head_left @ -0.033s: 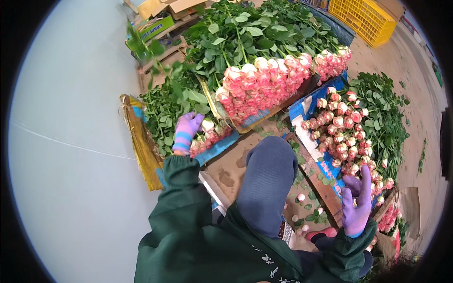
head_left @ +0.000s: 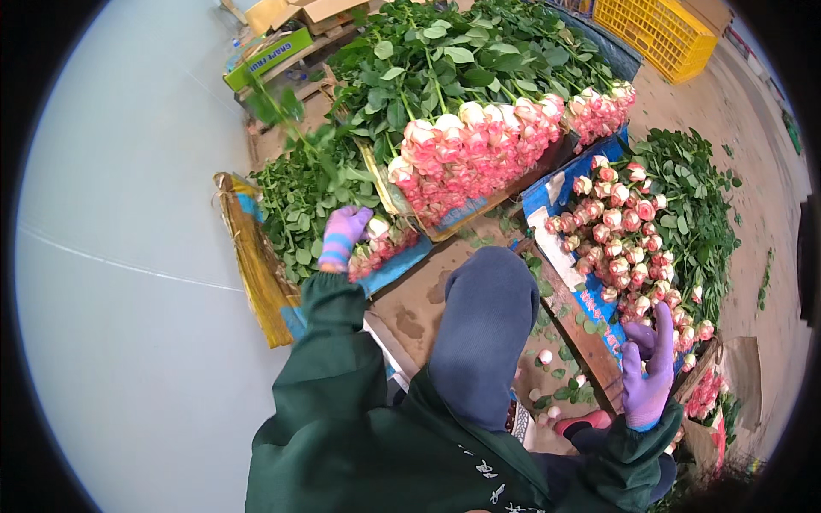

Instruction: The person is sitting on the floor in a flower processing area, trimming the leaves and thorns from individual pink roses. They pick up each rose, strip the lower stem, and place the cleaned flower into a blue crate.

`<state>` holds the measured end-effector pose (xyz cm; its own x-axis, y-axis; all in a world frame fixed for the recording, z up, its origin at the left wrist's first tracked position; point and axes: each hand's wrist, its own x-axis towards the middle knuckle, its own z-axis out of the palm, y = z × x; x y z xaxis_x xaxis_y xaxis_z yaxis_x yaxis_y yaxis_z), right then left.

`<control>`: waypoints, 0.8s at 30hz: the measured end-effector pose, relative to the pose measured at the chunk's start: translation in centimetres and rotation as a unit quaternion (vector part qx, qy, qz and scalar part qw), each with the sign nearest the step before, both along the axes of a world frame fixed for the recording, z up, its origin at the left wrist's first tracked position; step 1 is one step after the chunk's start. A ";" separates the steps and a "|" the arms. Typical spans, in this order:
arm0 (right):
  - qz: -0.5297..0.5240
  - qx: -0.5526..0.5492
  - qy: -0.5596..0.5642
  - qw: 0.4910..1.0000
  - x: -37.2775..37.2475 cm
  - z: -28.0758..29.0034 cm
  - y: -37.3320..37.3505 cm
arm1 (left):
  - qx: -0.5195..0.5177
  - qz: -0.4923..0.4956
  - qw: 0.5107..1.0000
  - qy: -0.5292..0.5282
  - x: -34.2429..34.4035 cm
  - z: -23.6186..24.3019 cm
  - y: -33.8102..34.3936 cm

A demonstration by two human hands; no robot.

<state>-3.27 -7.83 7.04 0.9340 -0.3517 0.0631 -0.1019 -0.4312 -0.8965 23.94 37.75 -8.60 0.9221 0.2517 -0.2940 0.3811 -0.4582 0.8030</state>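
Observation:
My left hand (head_left: 345, 232), in a purple glove with a striped cuff, is closed at a white rose (head_left: 377, 228) in the left box of roses (head_left: 245, 250); a blurred leafy stem (head_left: 291, 111) rises above it. My right hand (head_left: 648, 376), also gloved, has its fingers apart beside loose pink-and-white roses (head_left: 614, 221) lying with their leaves on the blue-lined box (head_left: 571, 278) at right, and holds nothing visible. Dense pink rose heads (head_left: 466, 158) under leafy stems fill the box at top centre. My bent knee (head_left: 479, 333) is between the boxes.
A yellow crate (head_left: 650, 38) is at top right, cardboard (head_left: 321, 17) and a green box (head_left: 269, 60) on a pallet at top left. A grey surface (head_left: 128, 342) spans the left side. A wooden board (head_left: 581, 342) edges the right box. Petals and leaves litter the brown floor (head_left: 410, 316).
My left hand has shifted slightly to the right, and the leafy stem above it has moved a little. My right hand is almost still.

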 end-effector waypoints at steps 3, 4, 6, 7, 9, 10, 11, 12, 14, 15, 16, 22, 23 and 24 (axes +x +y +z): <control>0.000 0.005 0.039 0.999 -0.9 -1.2 -0.4 | 0.117 -0.030 0.975 0.185 4.1 -9.7 3.2; -0.010 -0.005 0.050 0.999 -1.3 -1.4 -0.9 | 0.159 -0.053 0.966 0.199 4.7 -10.0 1.0; -0.027 -0.012 0.066 0.997 -2.1 -1.7 -1.6 | 0.194 -0.056 0.970 0.134 4.4 -8.3 -2.1; -0.036 -0.009 0.072 0.997 -2.6 -1.8 -1.7 | 0.219 -0.102 0.962 0.126 4.8 -9.4 -2.5; -0.016 -0.002 0.069 0.997 -2.7 -2.2 -2.1 | 0.241 -0.109 0.953 0.149 4.8 -9.2 2.6; -0.030 -0.027 0.087 0.995 -3.2 -2.5 -2.7 | 0.235 -0.128 0.949 0.169 5.4 -8.7 0.7; -0.023 -0.031 0.095 0.995 -3.4 -2.7 -3.0 | 0.286 -0.161 0.934 0.139 5.3 -8.3 -0.4; -0.006 -0.032 0.099 0.995 -3.0 -2.5 -3.0 | 0.352 -0.135 0.919 0.111 4.7 -8.7 0.7; 0.068 -0.099 0.156 0.980 -3.2 -2.6 -4.6 | 0.419 -0.131 0.896 0.071 3.7 -4.3 -1.1; 0.092 -0.182 0.179 0.962 -3.4 -2.4 -5.2 | 0.445 -0.149 0.882 0.048 2.9 -0.2 -2.2; 0.133 -0.110 0.257 0.951 -2.8 -1.7 -5.9 | 0.419 -0.172 0.891 0.000 2.0 4.4 -3.6; 0.156 -0.181 0.288 0.927 -2.0 -3.0 -10.3 | 0.162 -0.160 0.904 -0.361 0.2 17.9 -8.9; 0.144 -0.188 0.288 0.928 -2.2 -3.9 -11.1 | 0.097 -0.215 0.913 -0.333 -0.8 19.2 -14.4; 0.132 -0.192 0.285 0.930 -2.5 -4.9 -12.2 | 0.036 -0.270 0.913 -0.304 -2.0 20.2 -20.0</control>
<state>-5.79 -20.05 2.17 0.9044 -0.1588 -0.3961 -0.3587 -0.7857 -0.5040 21.97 17.71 11.62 0.9049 -0.2886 0.3128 -0.4216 -0.5075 0.7514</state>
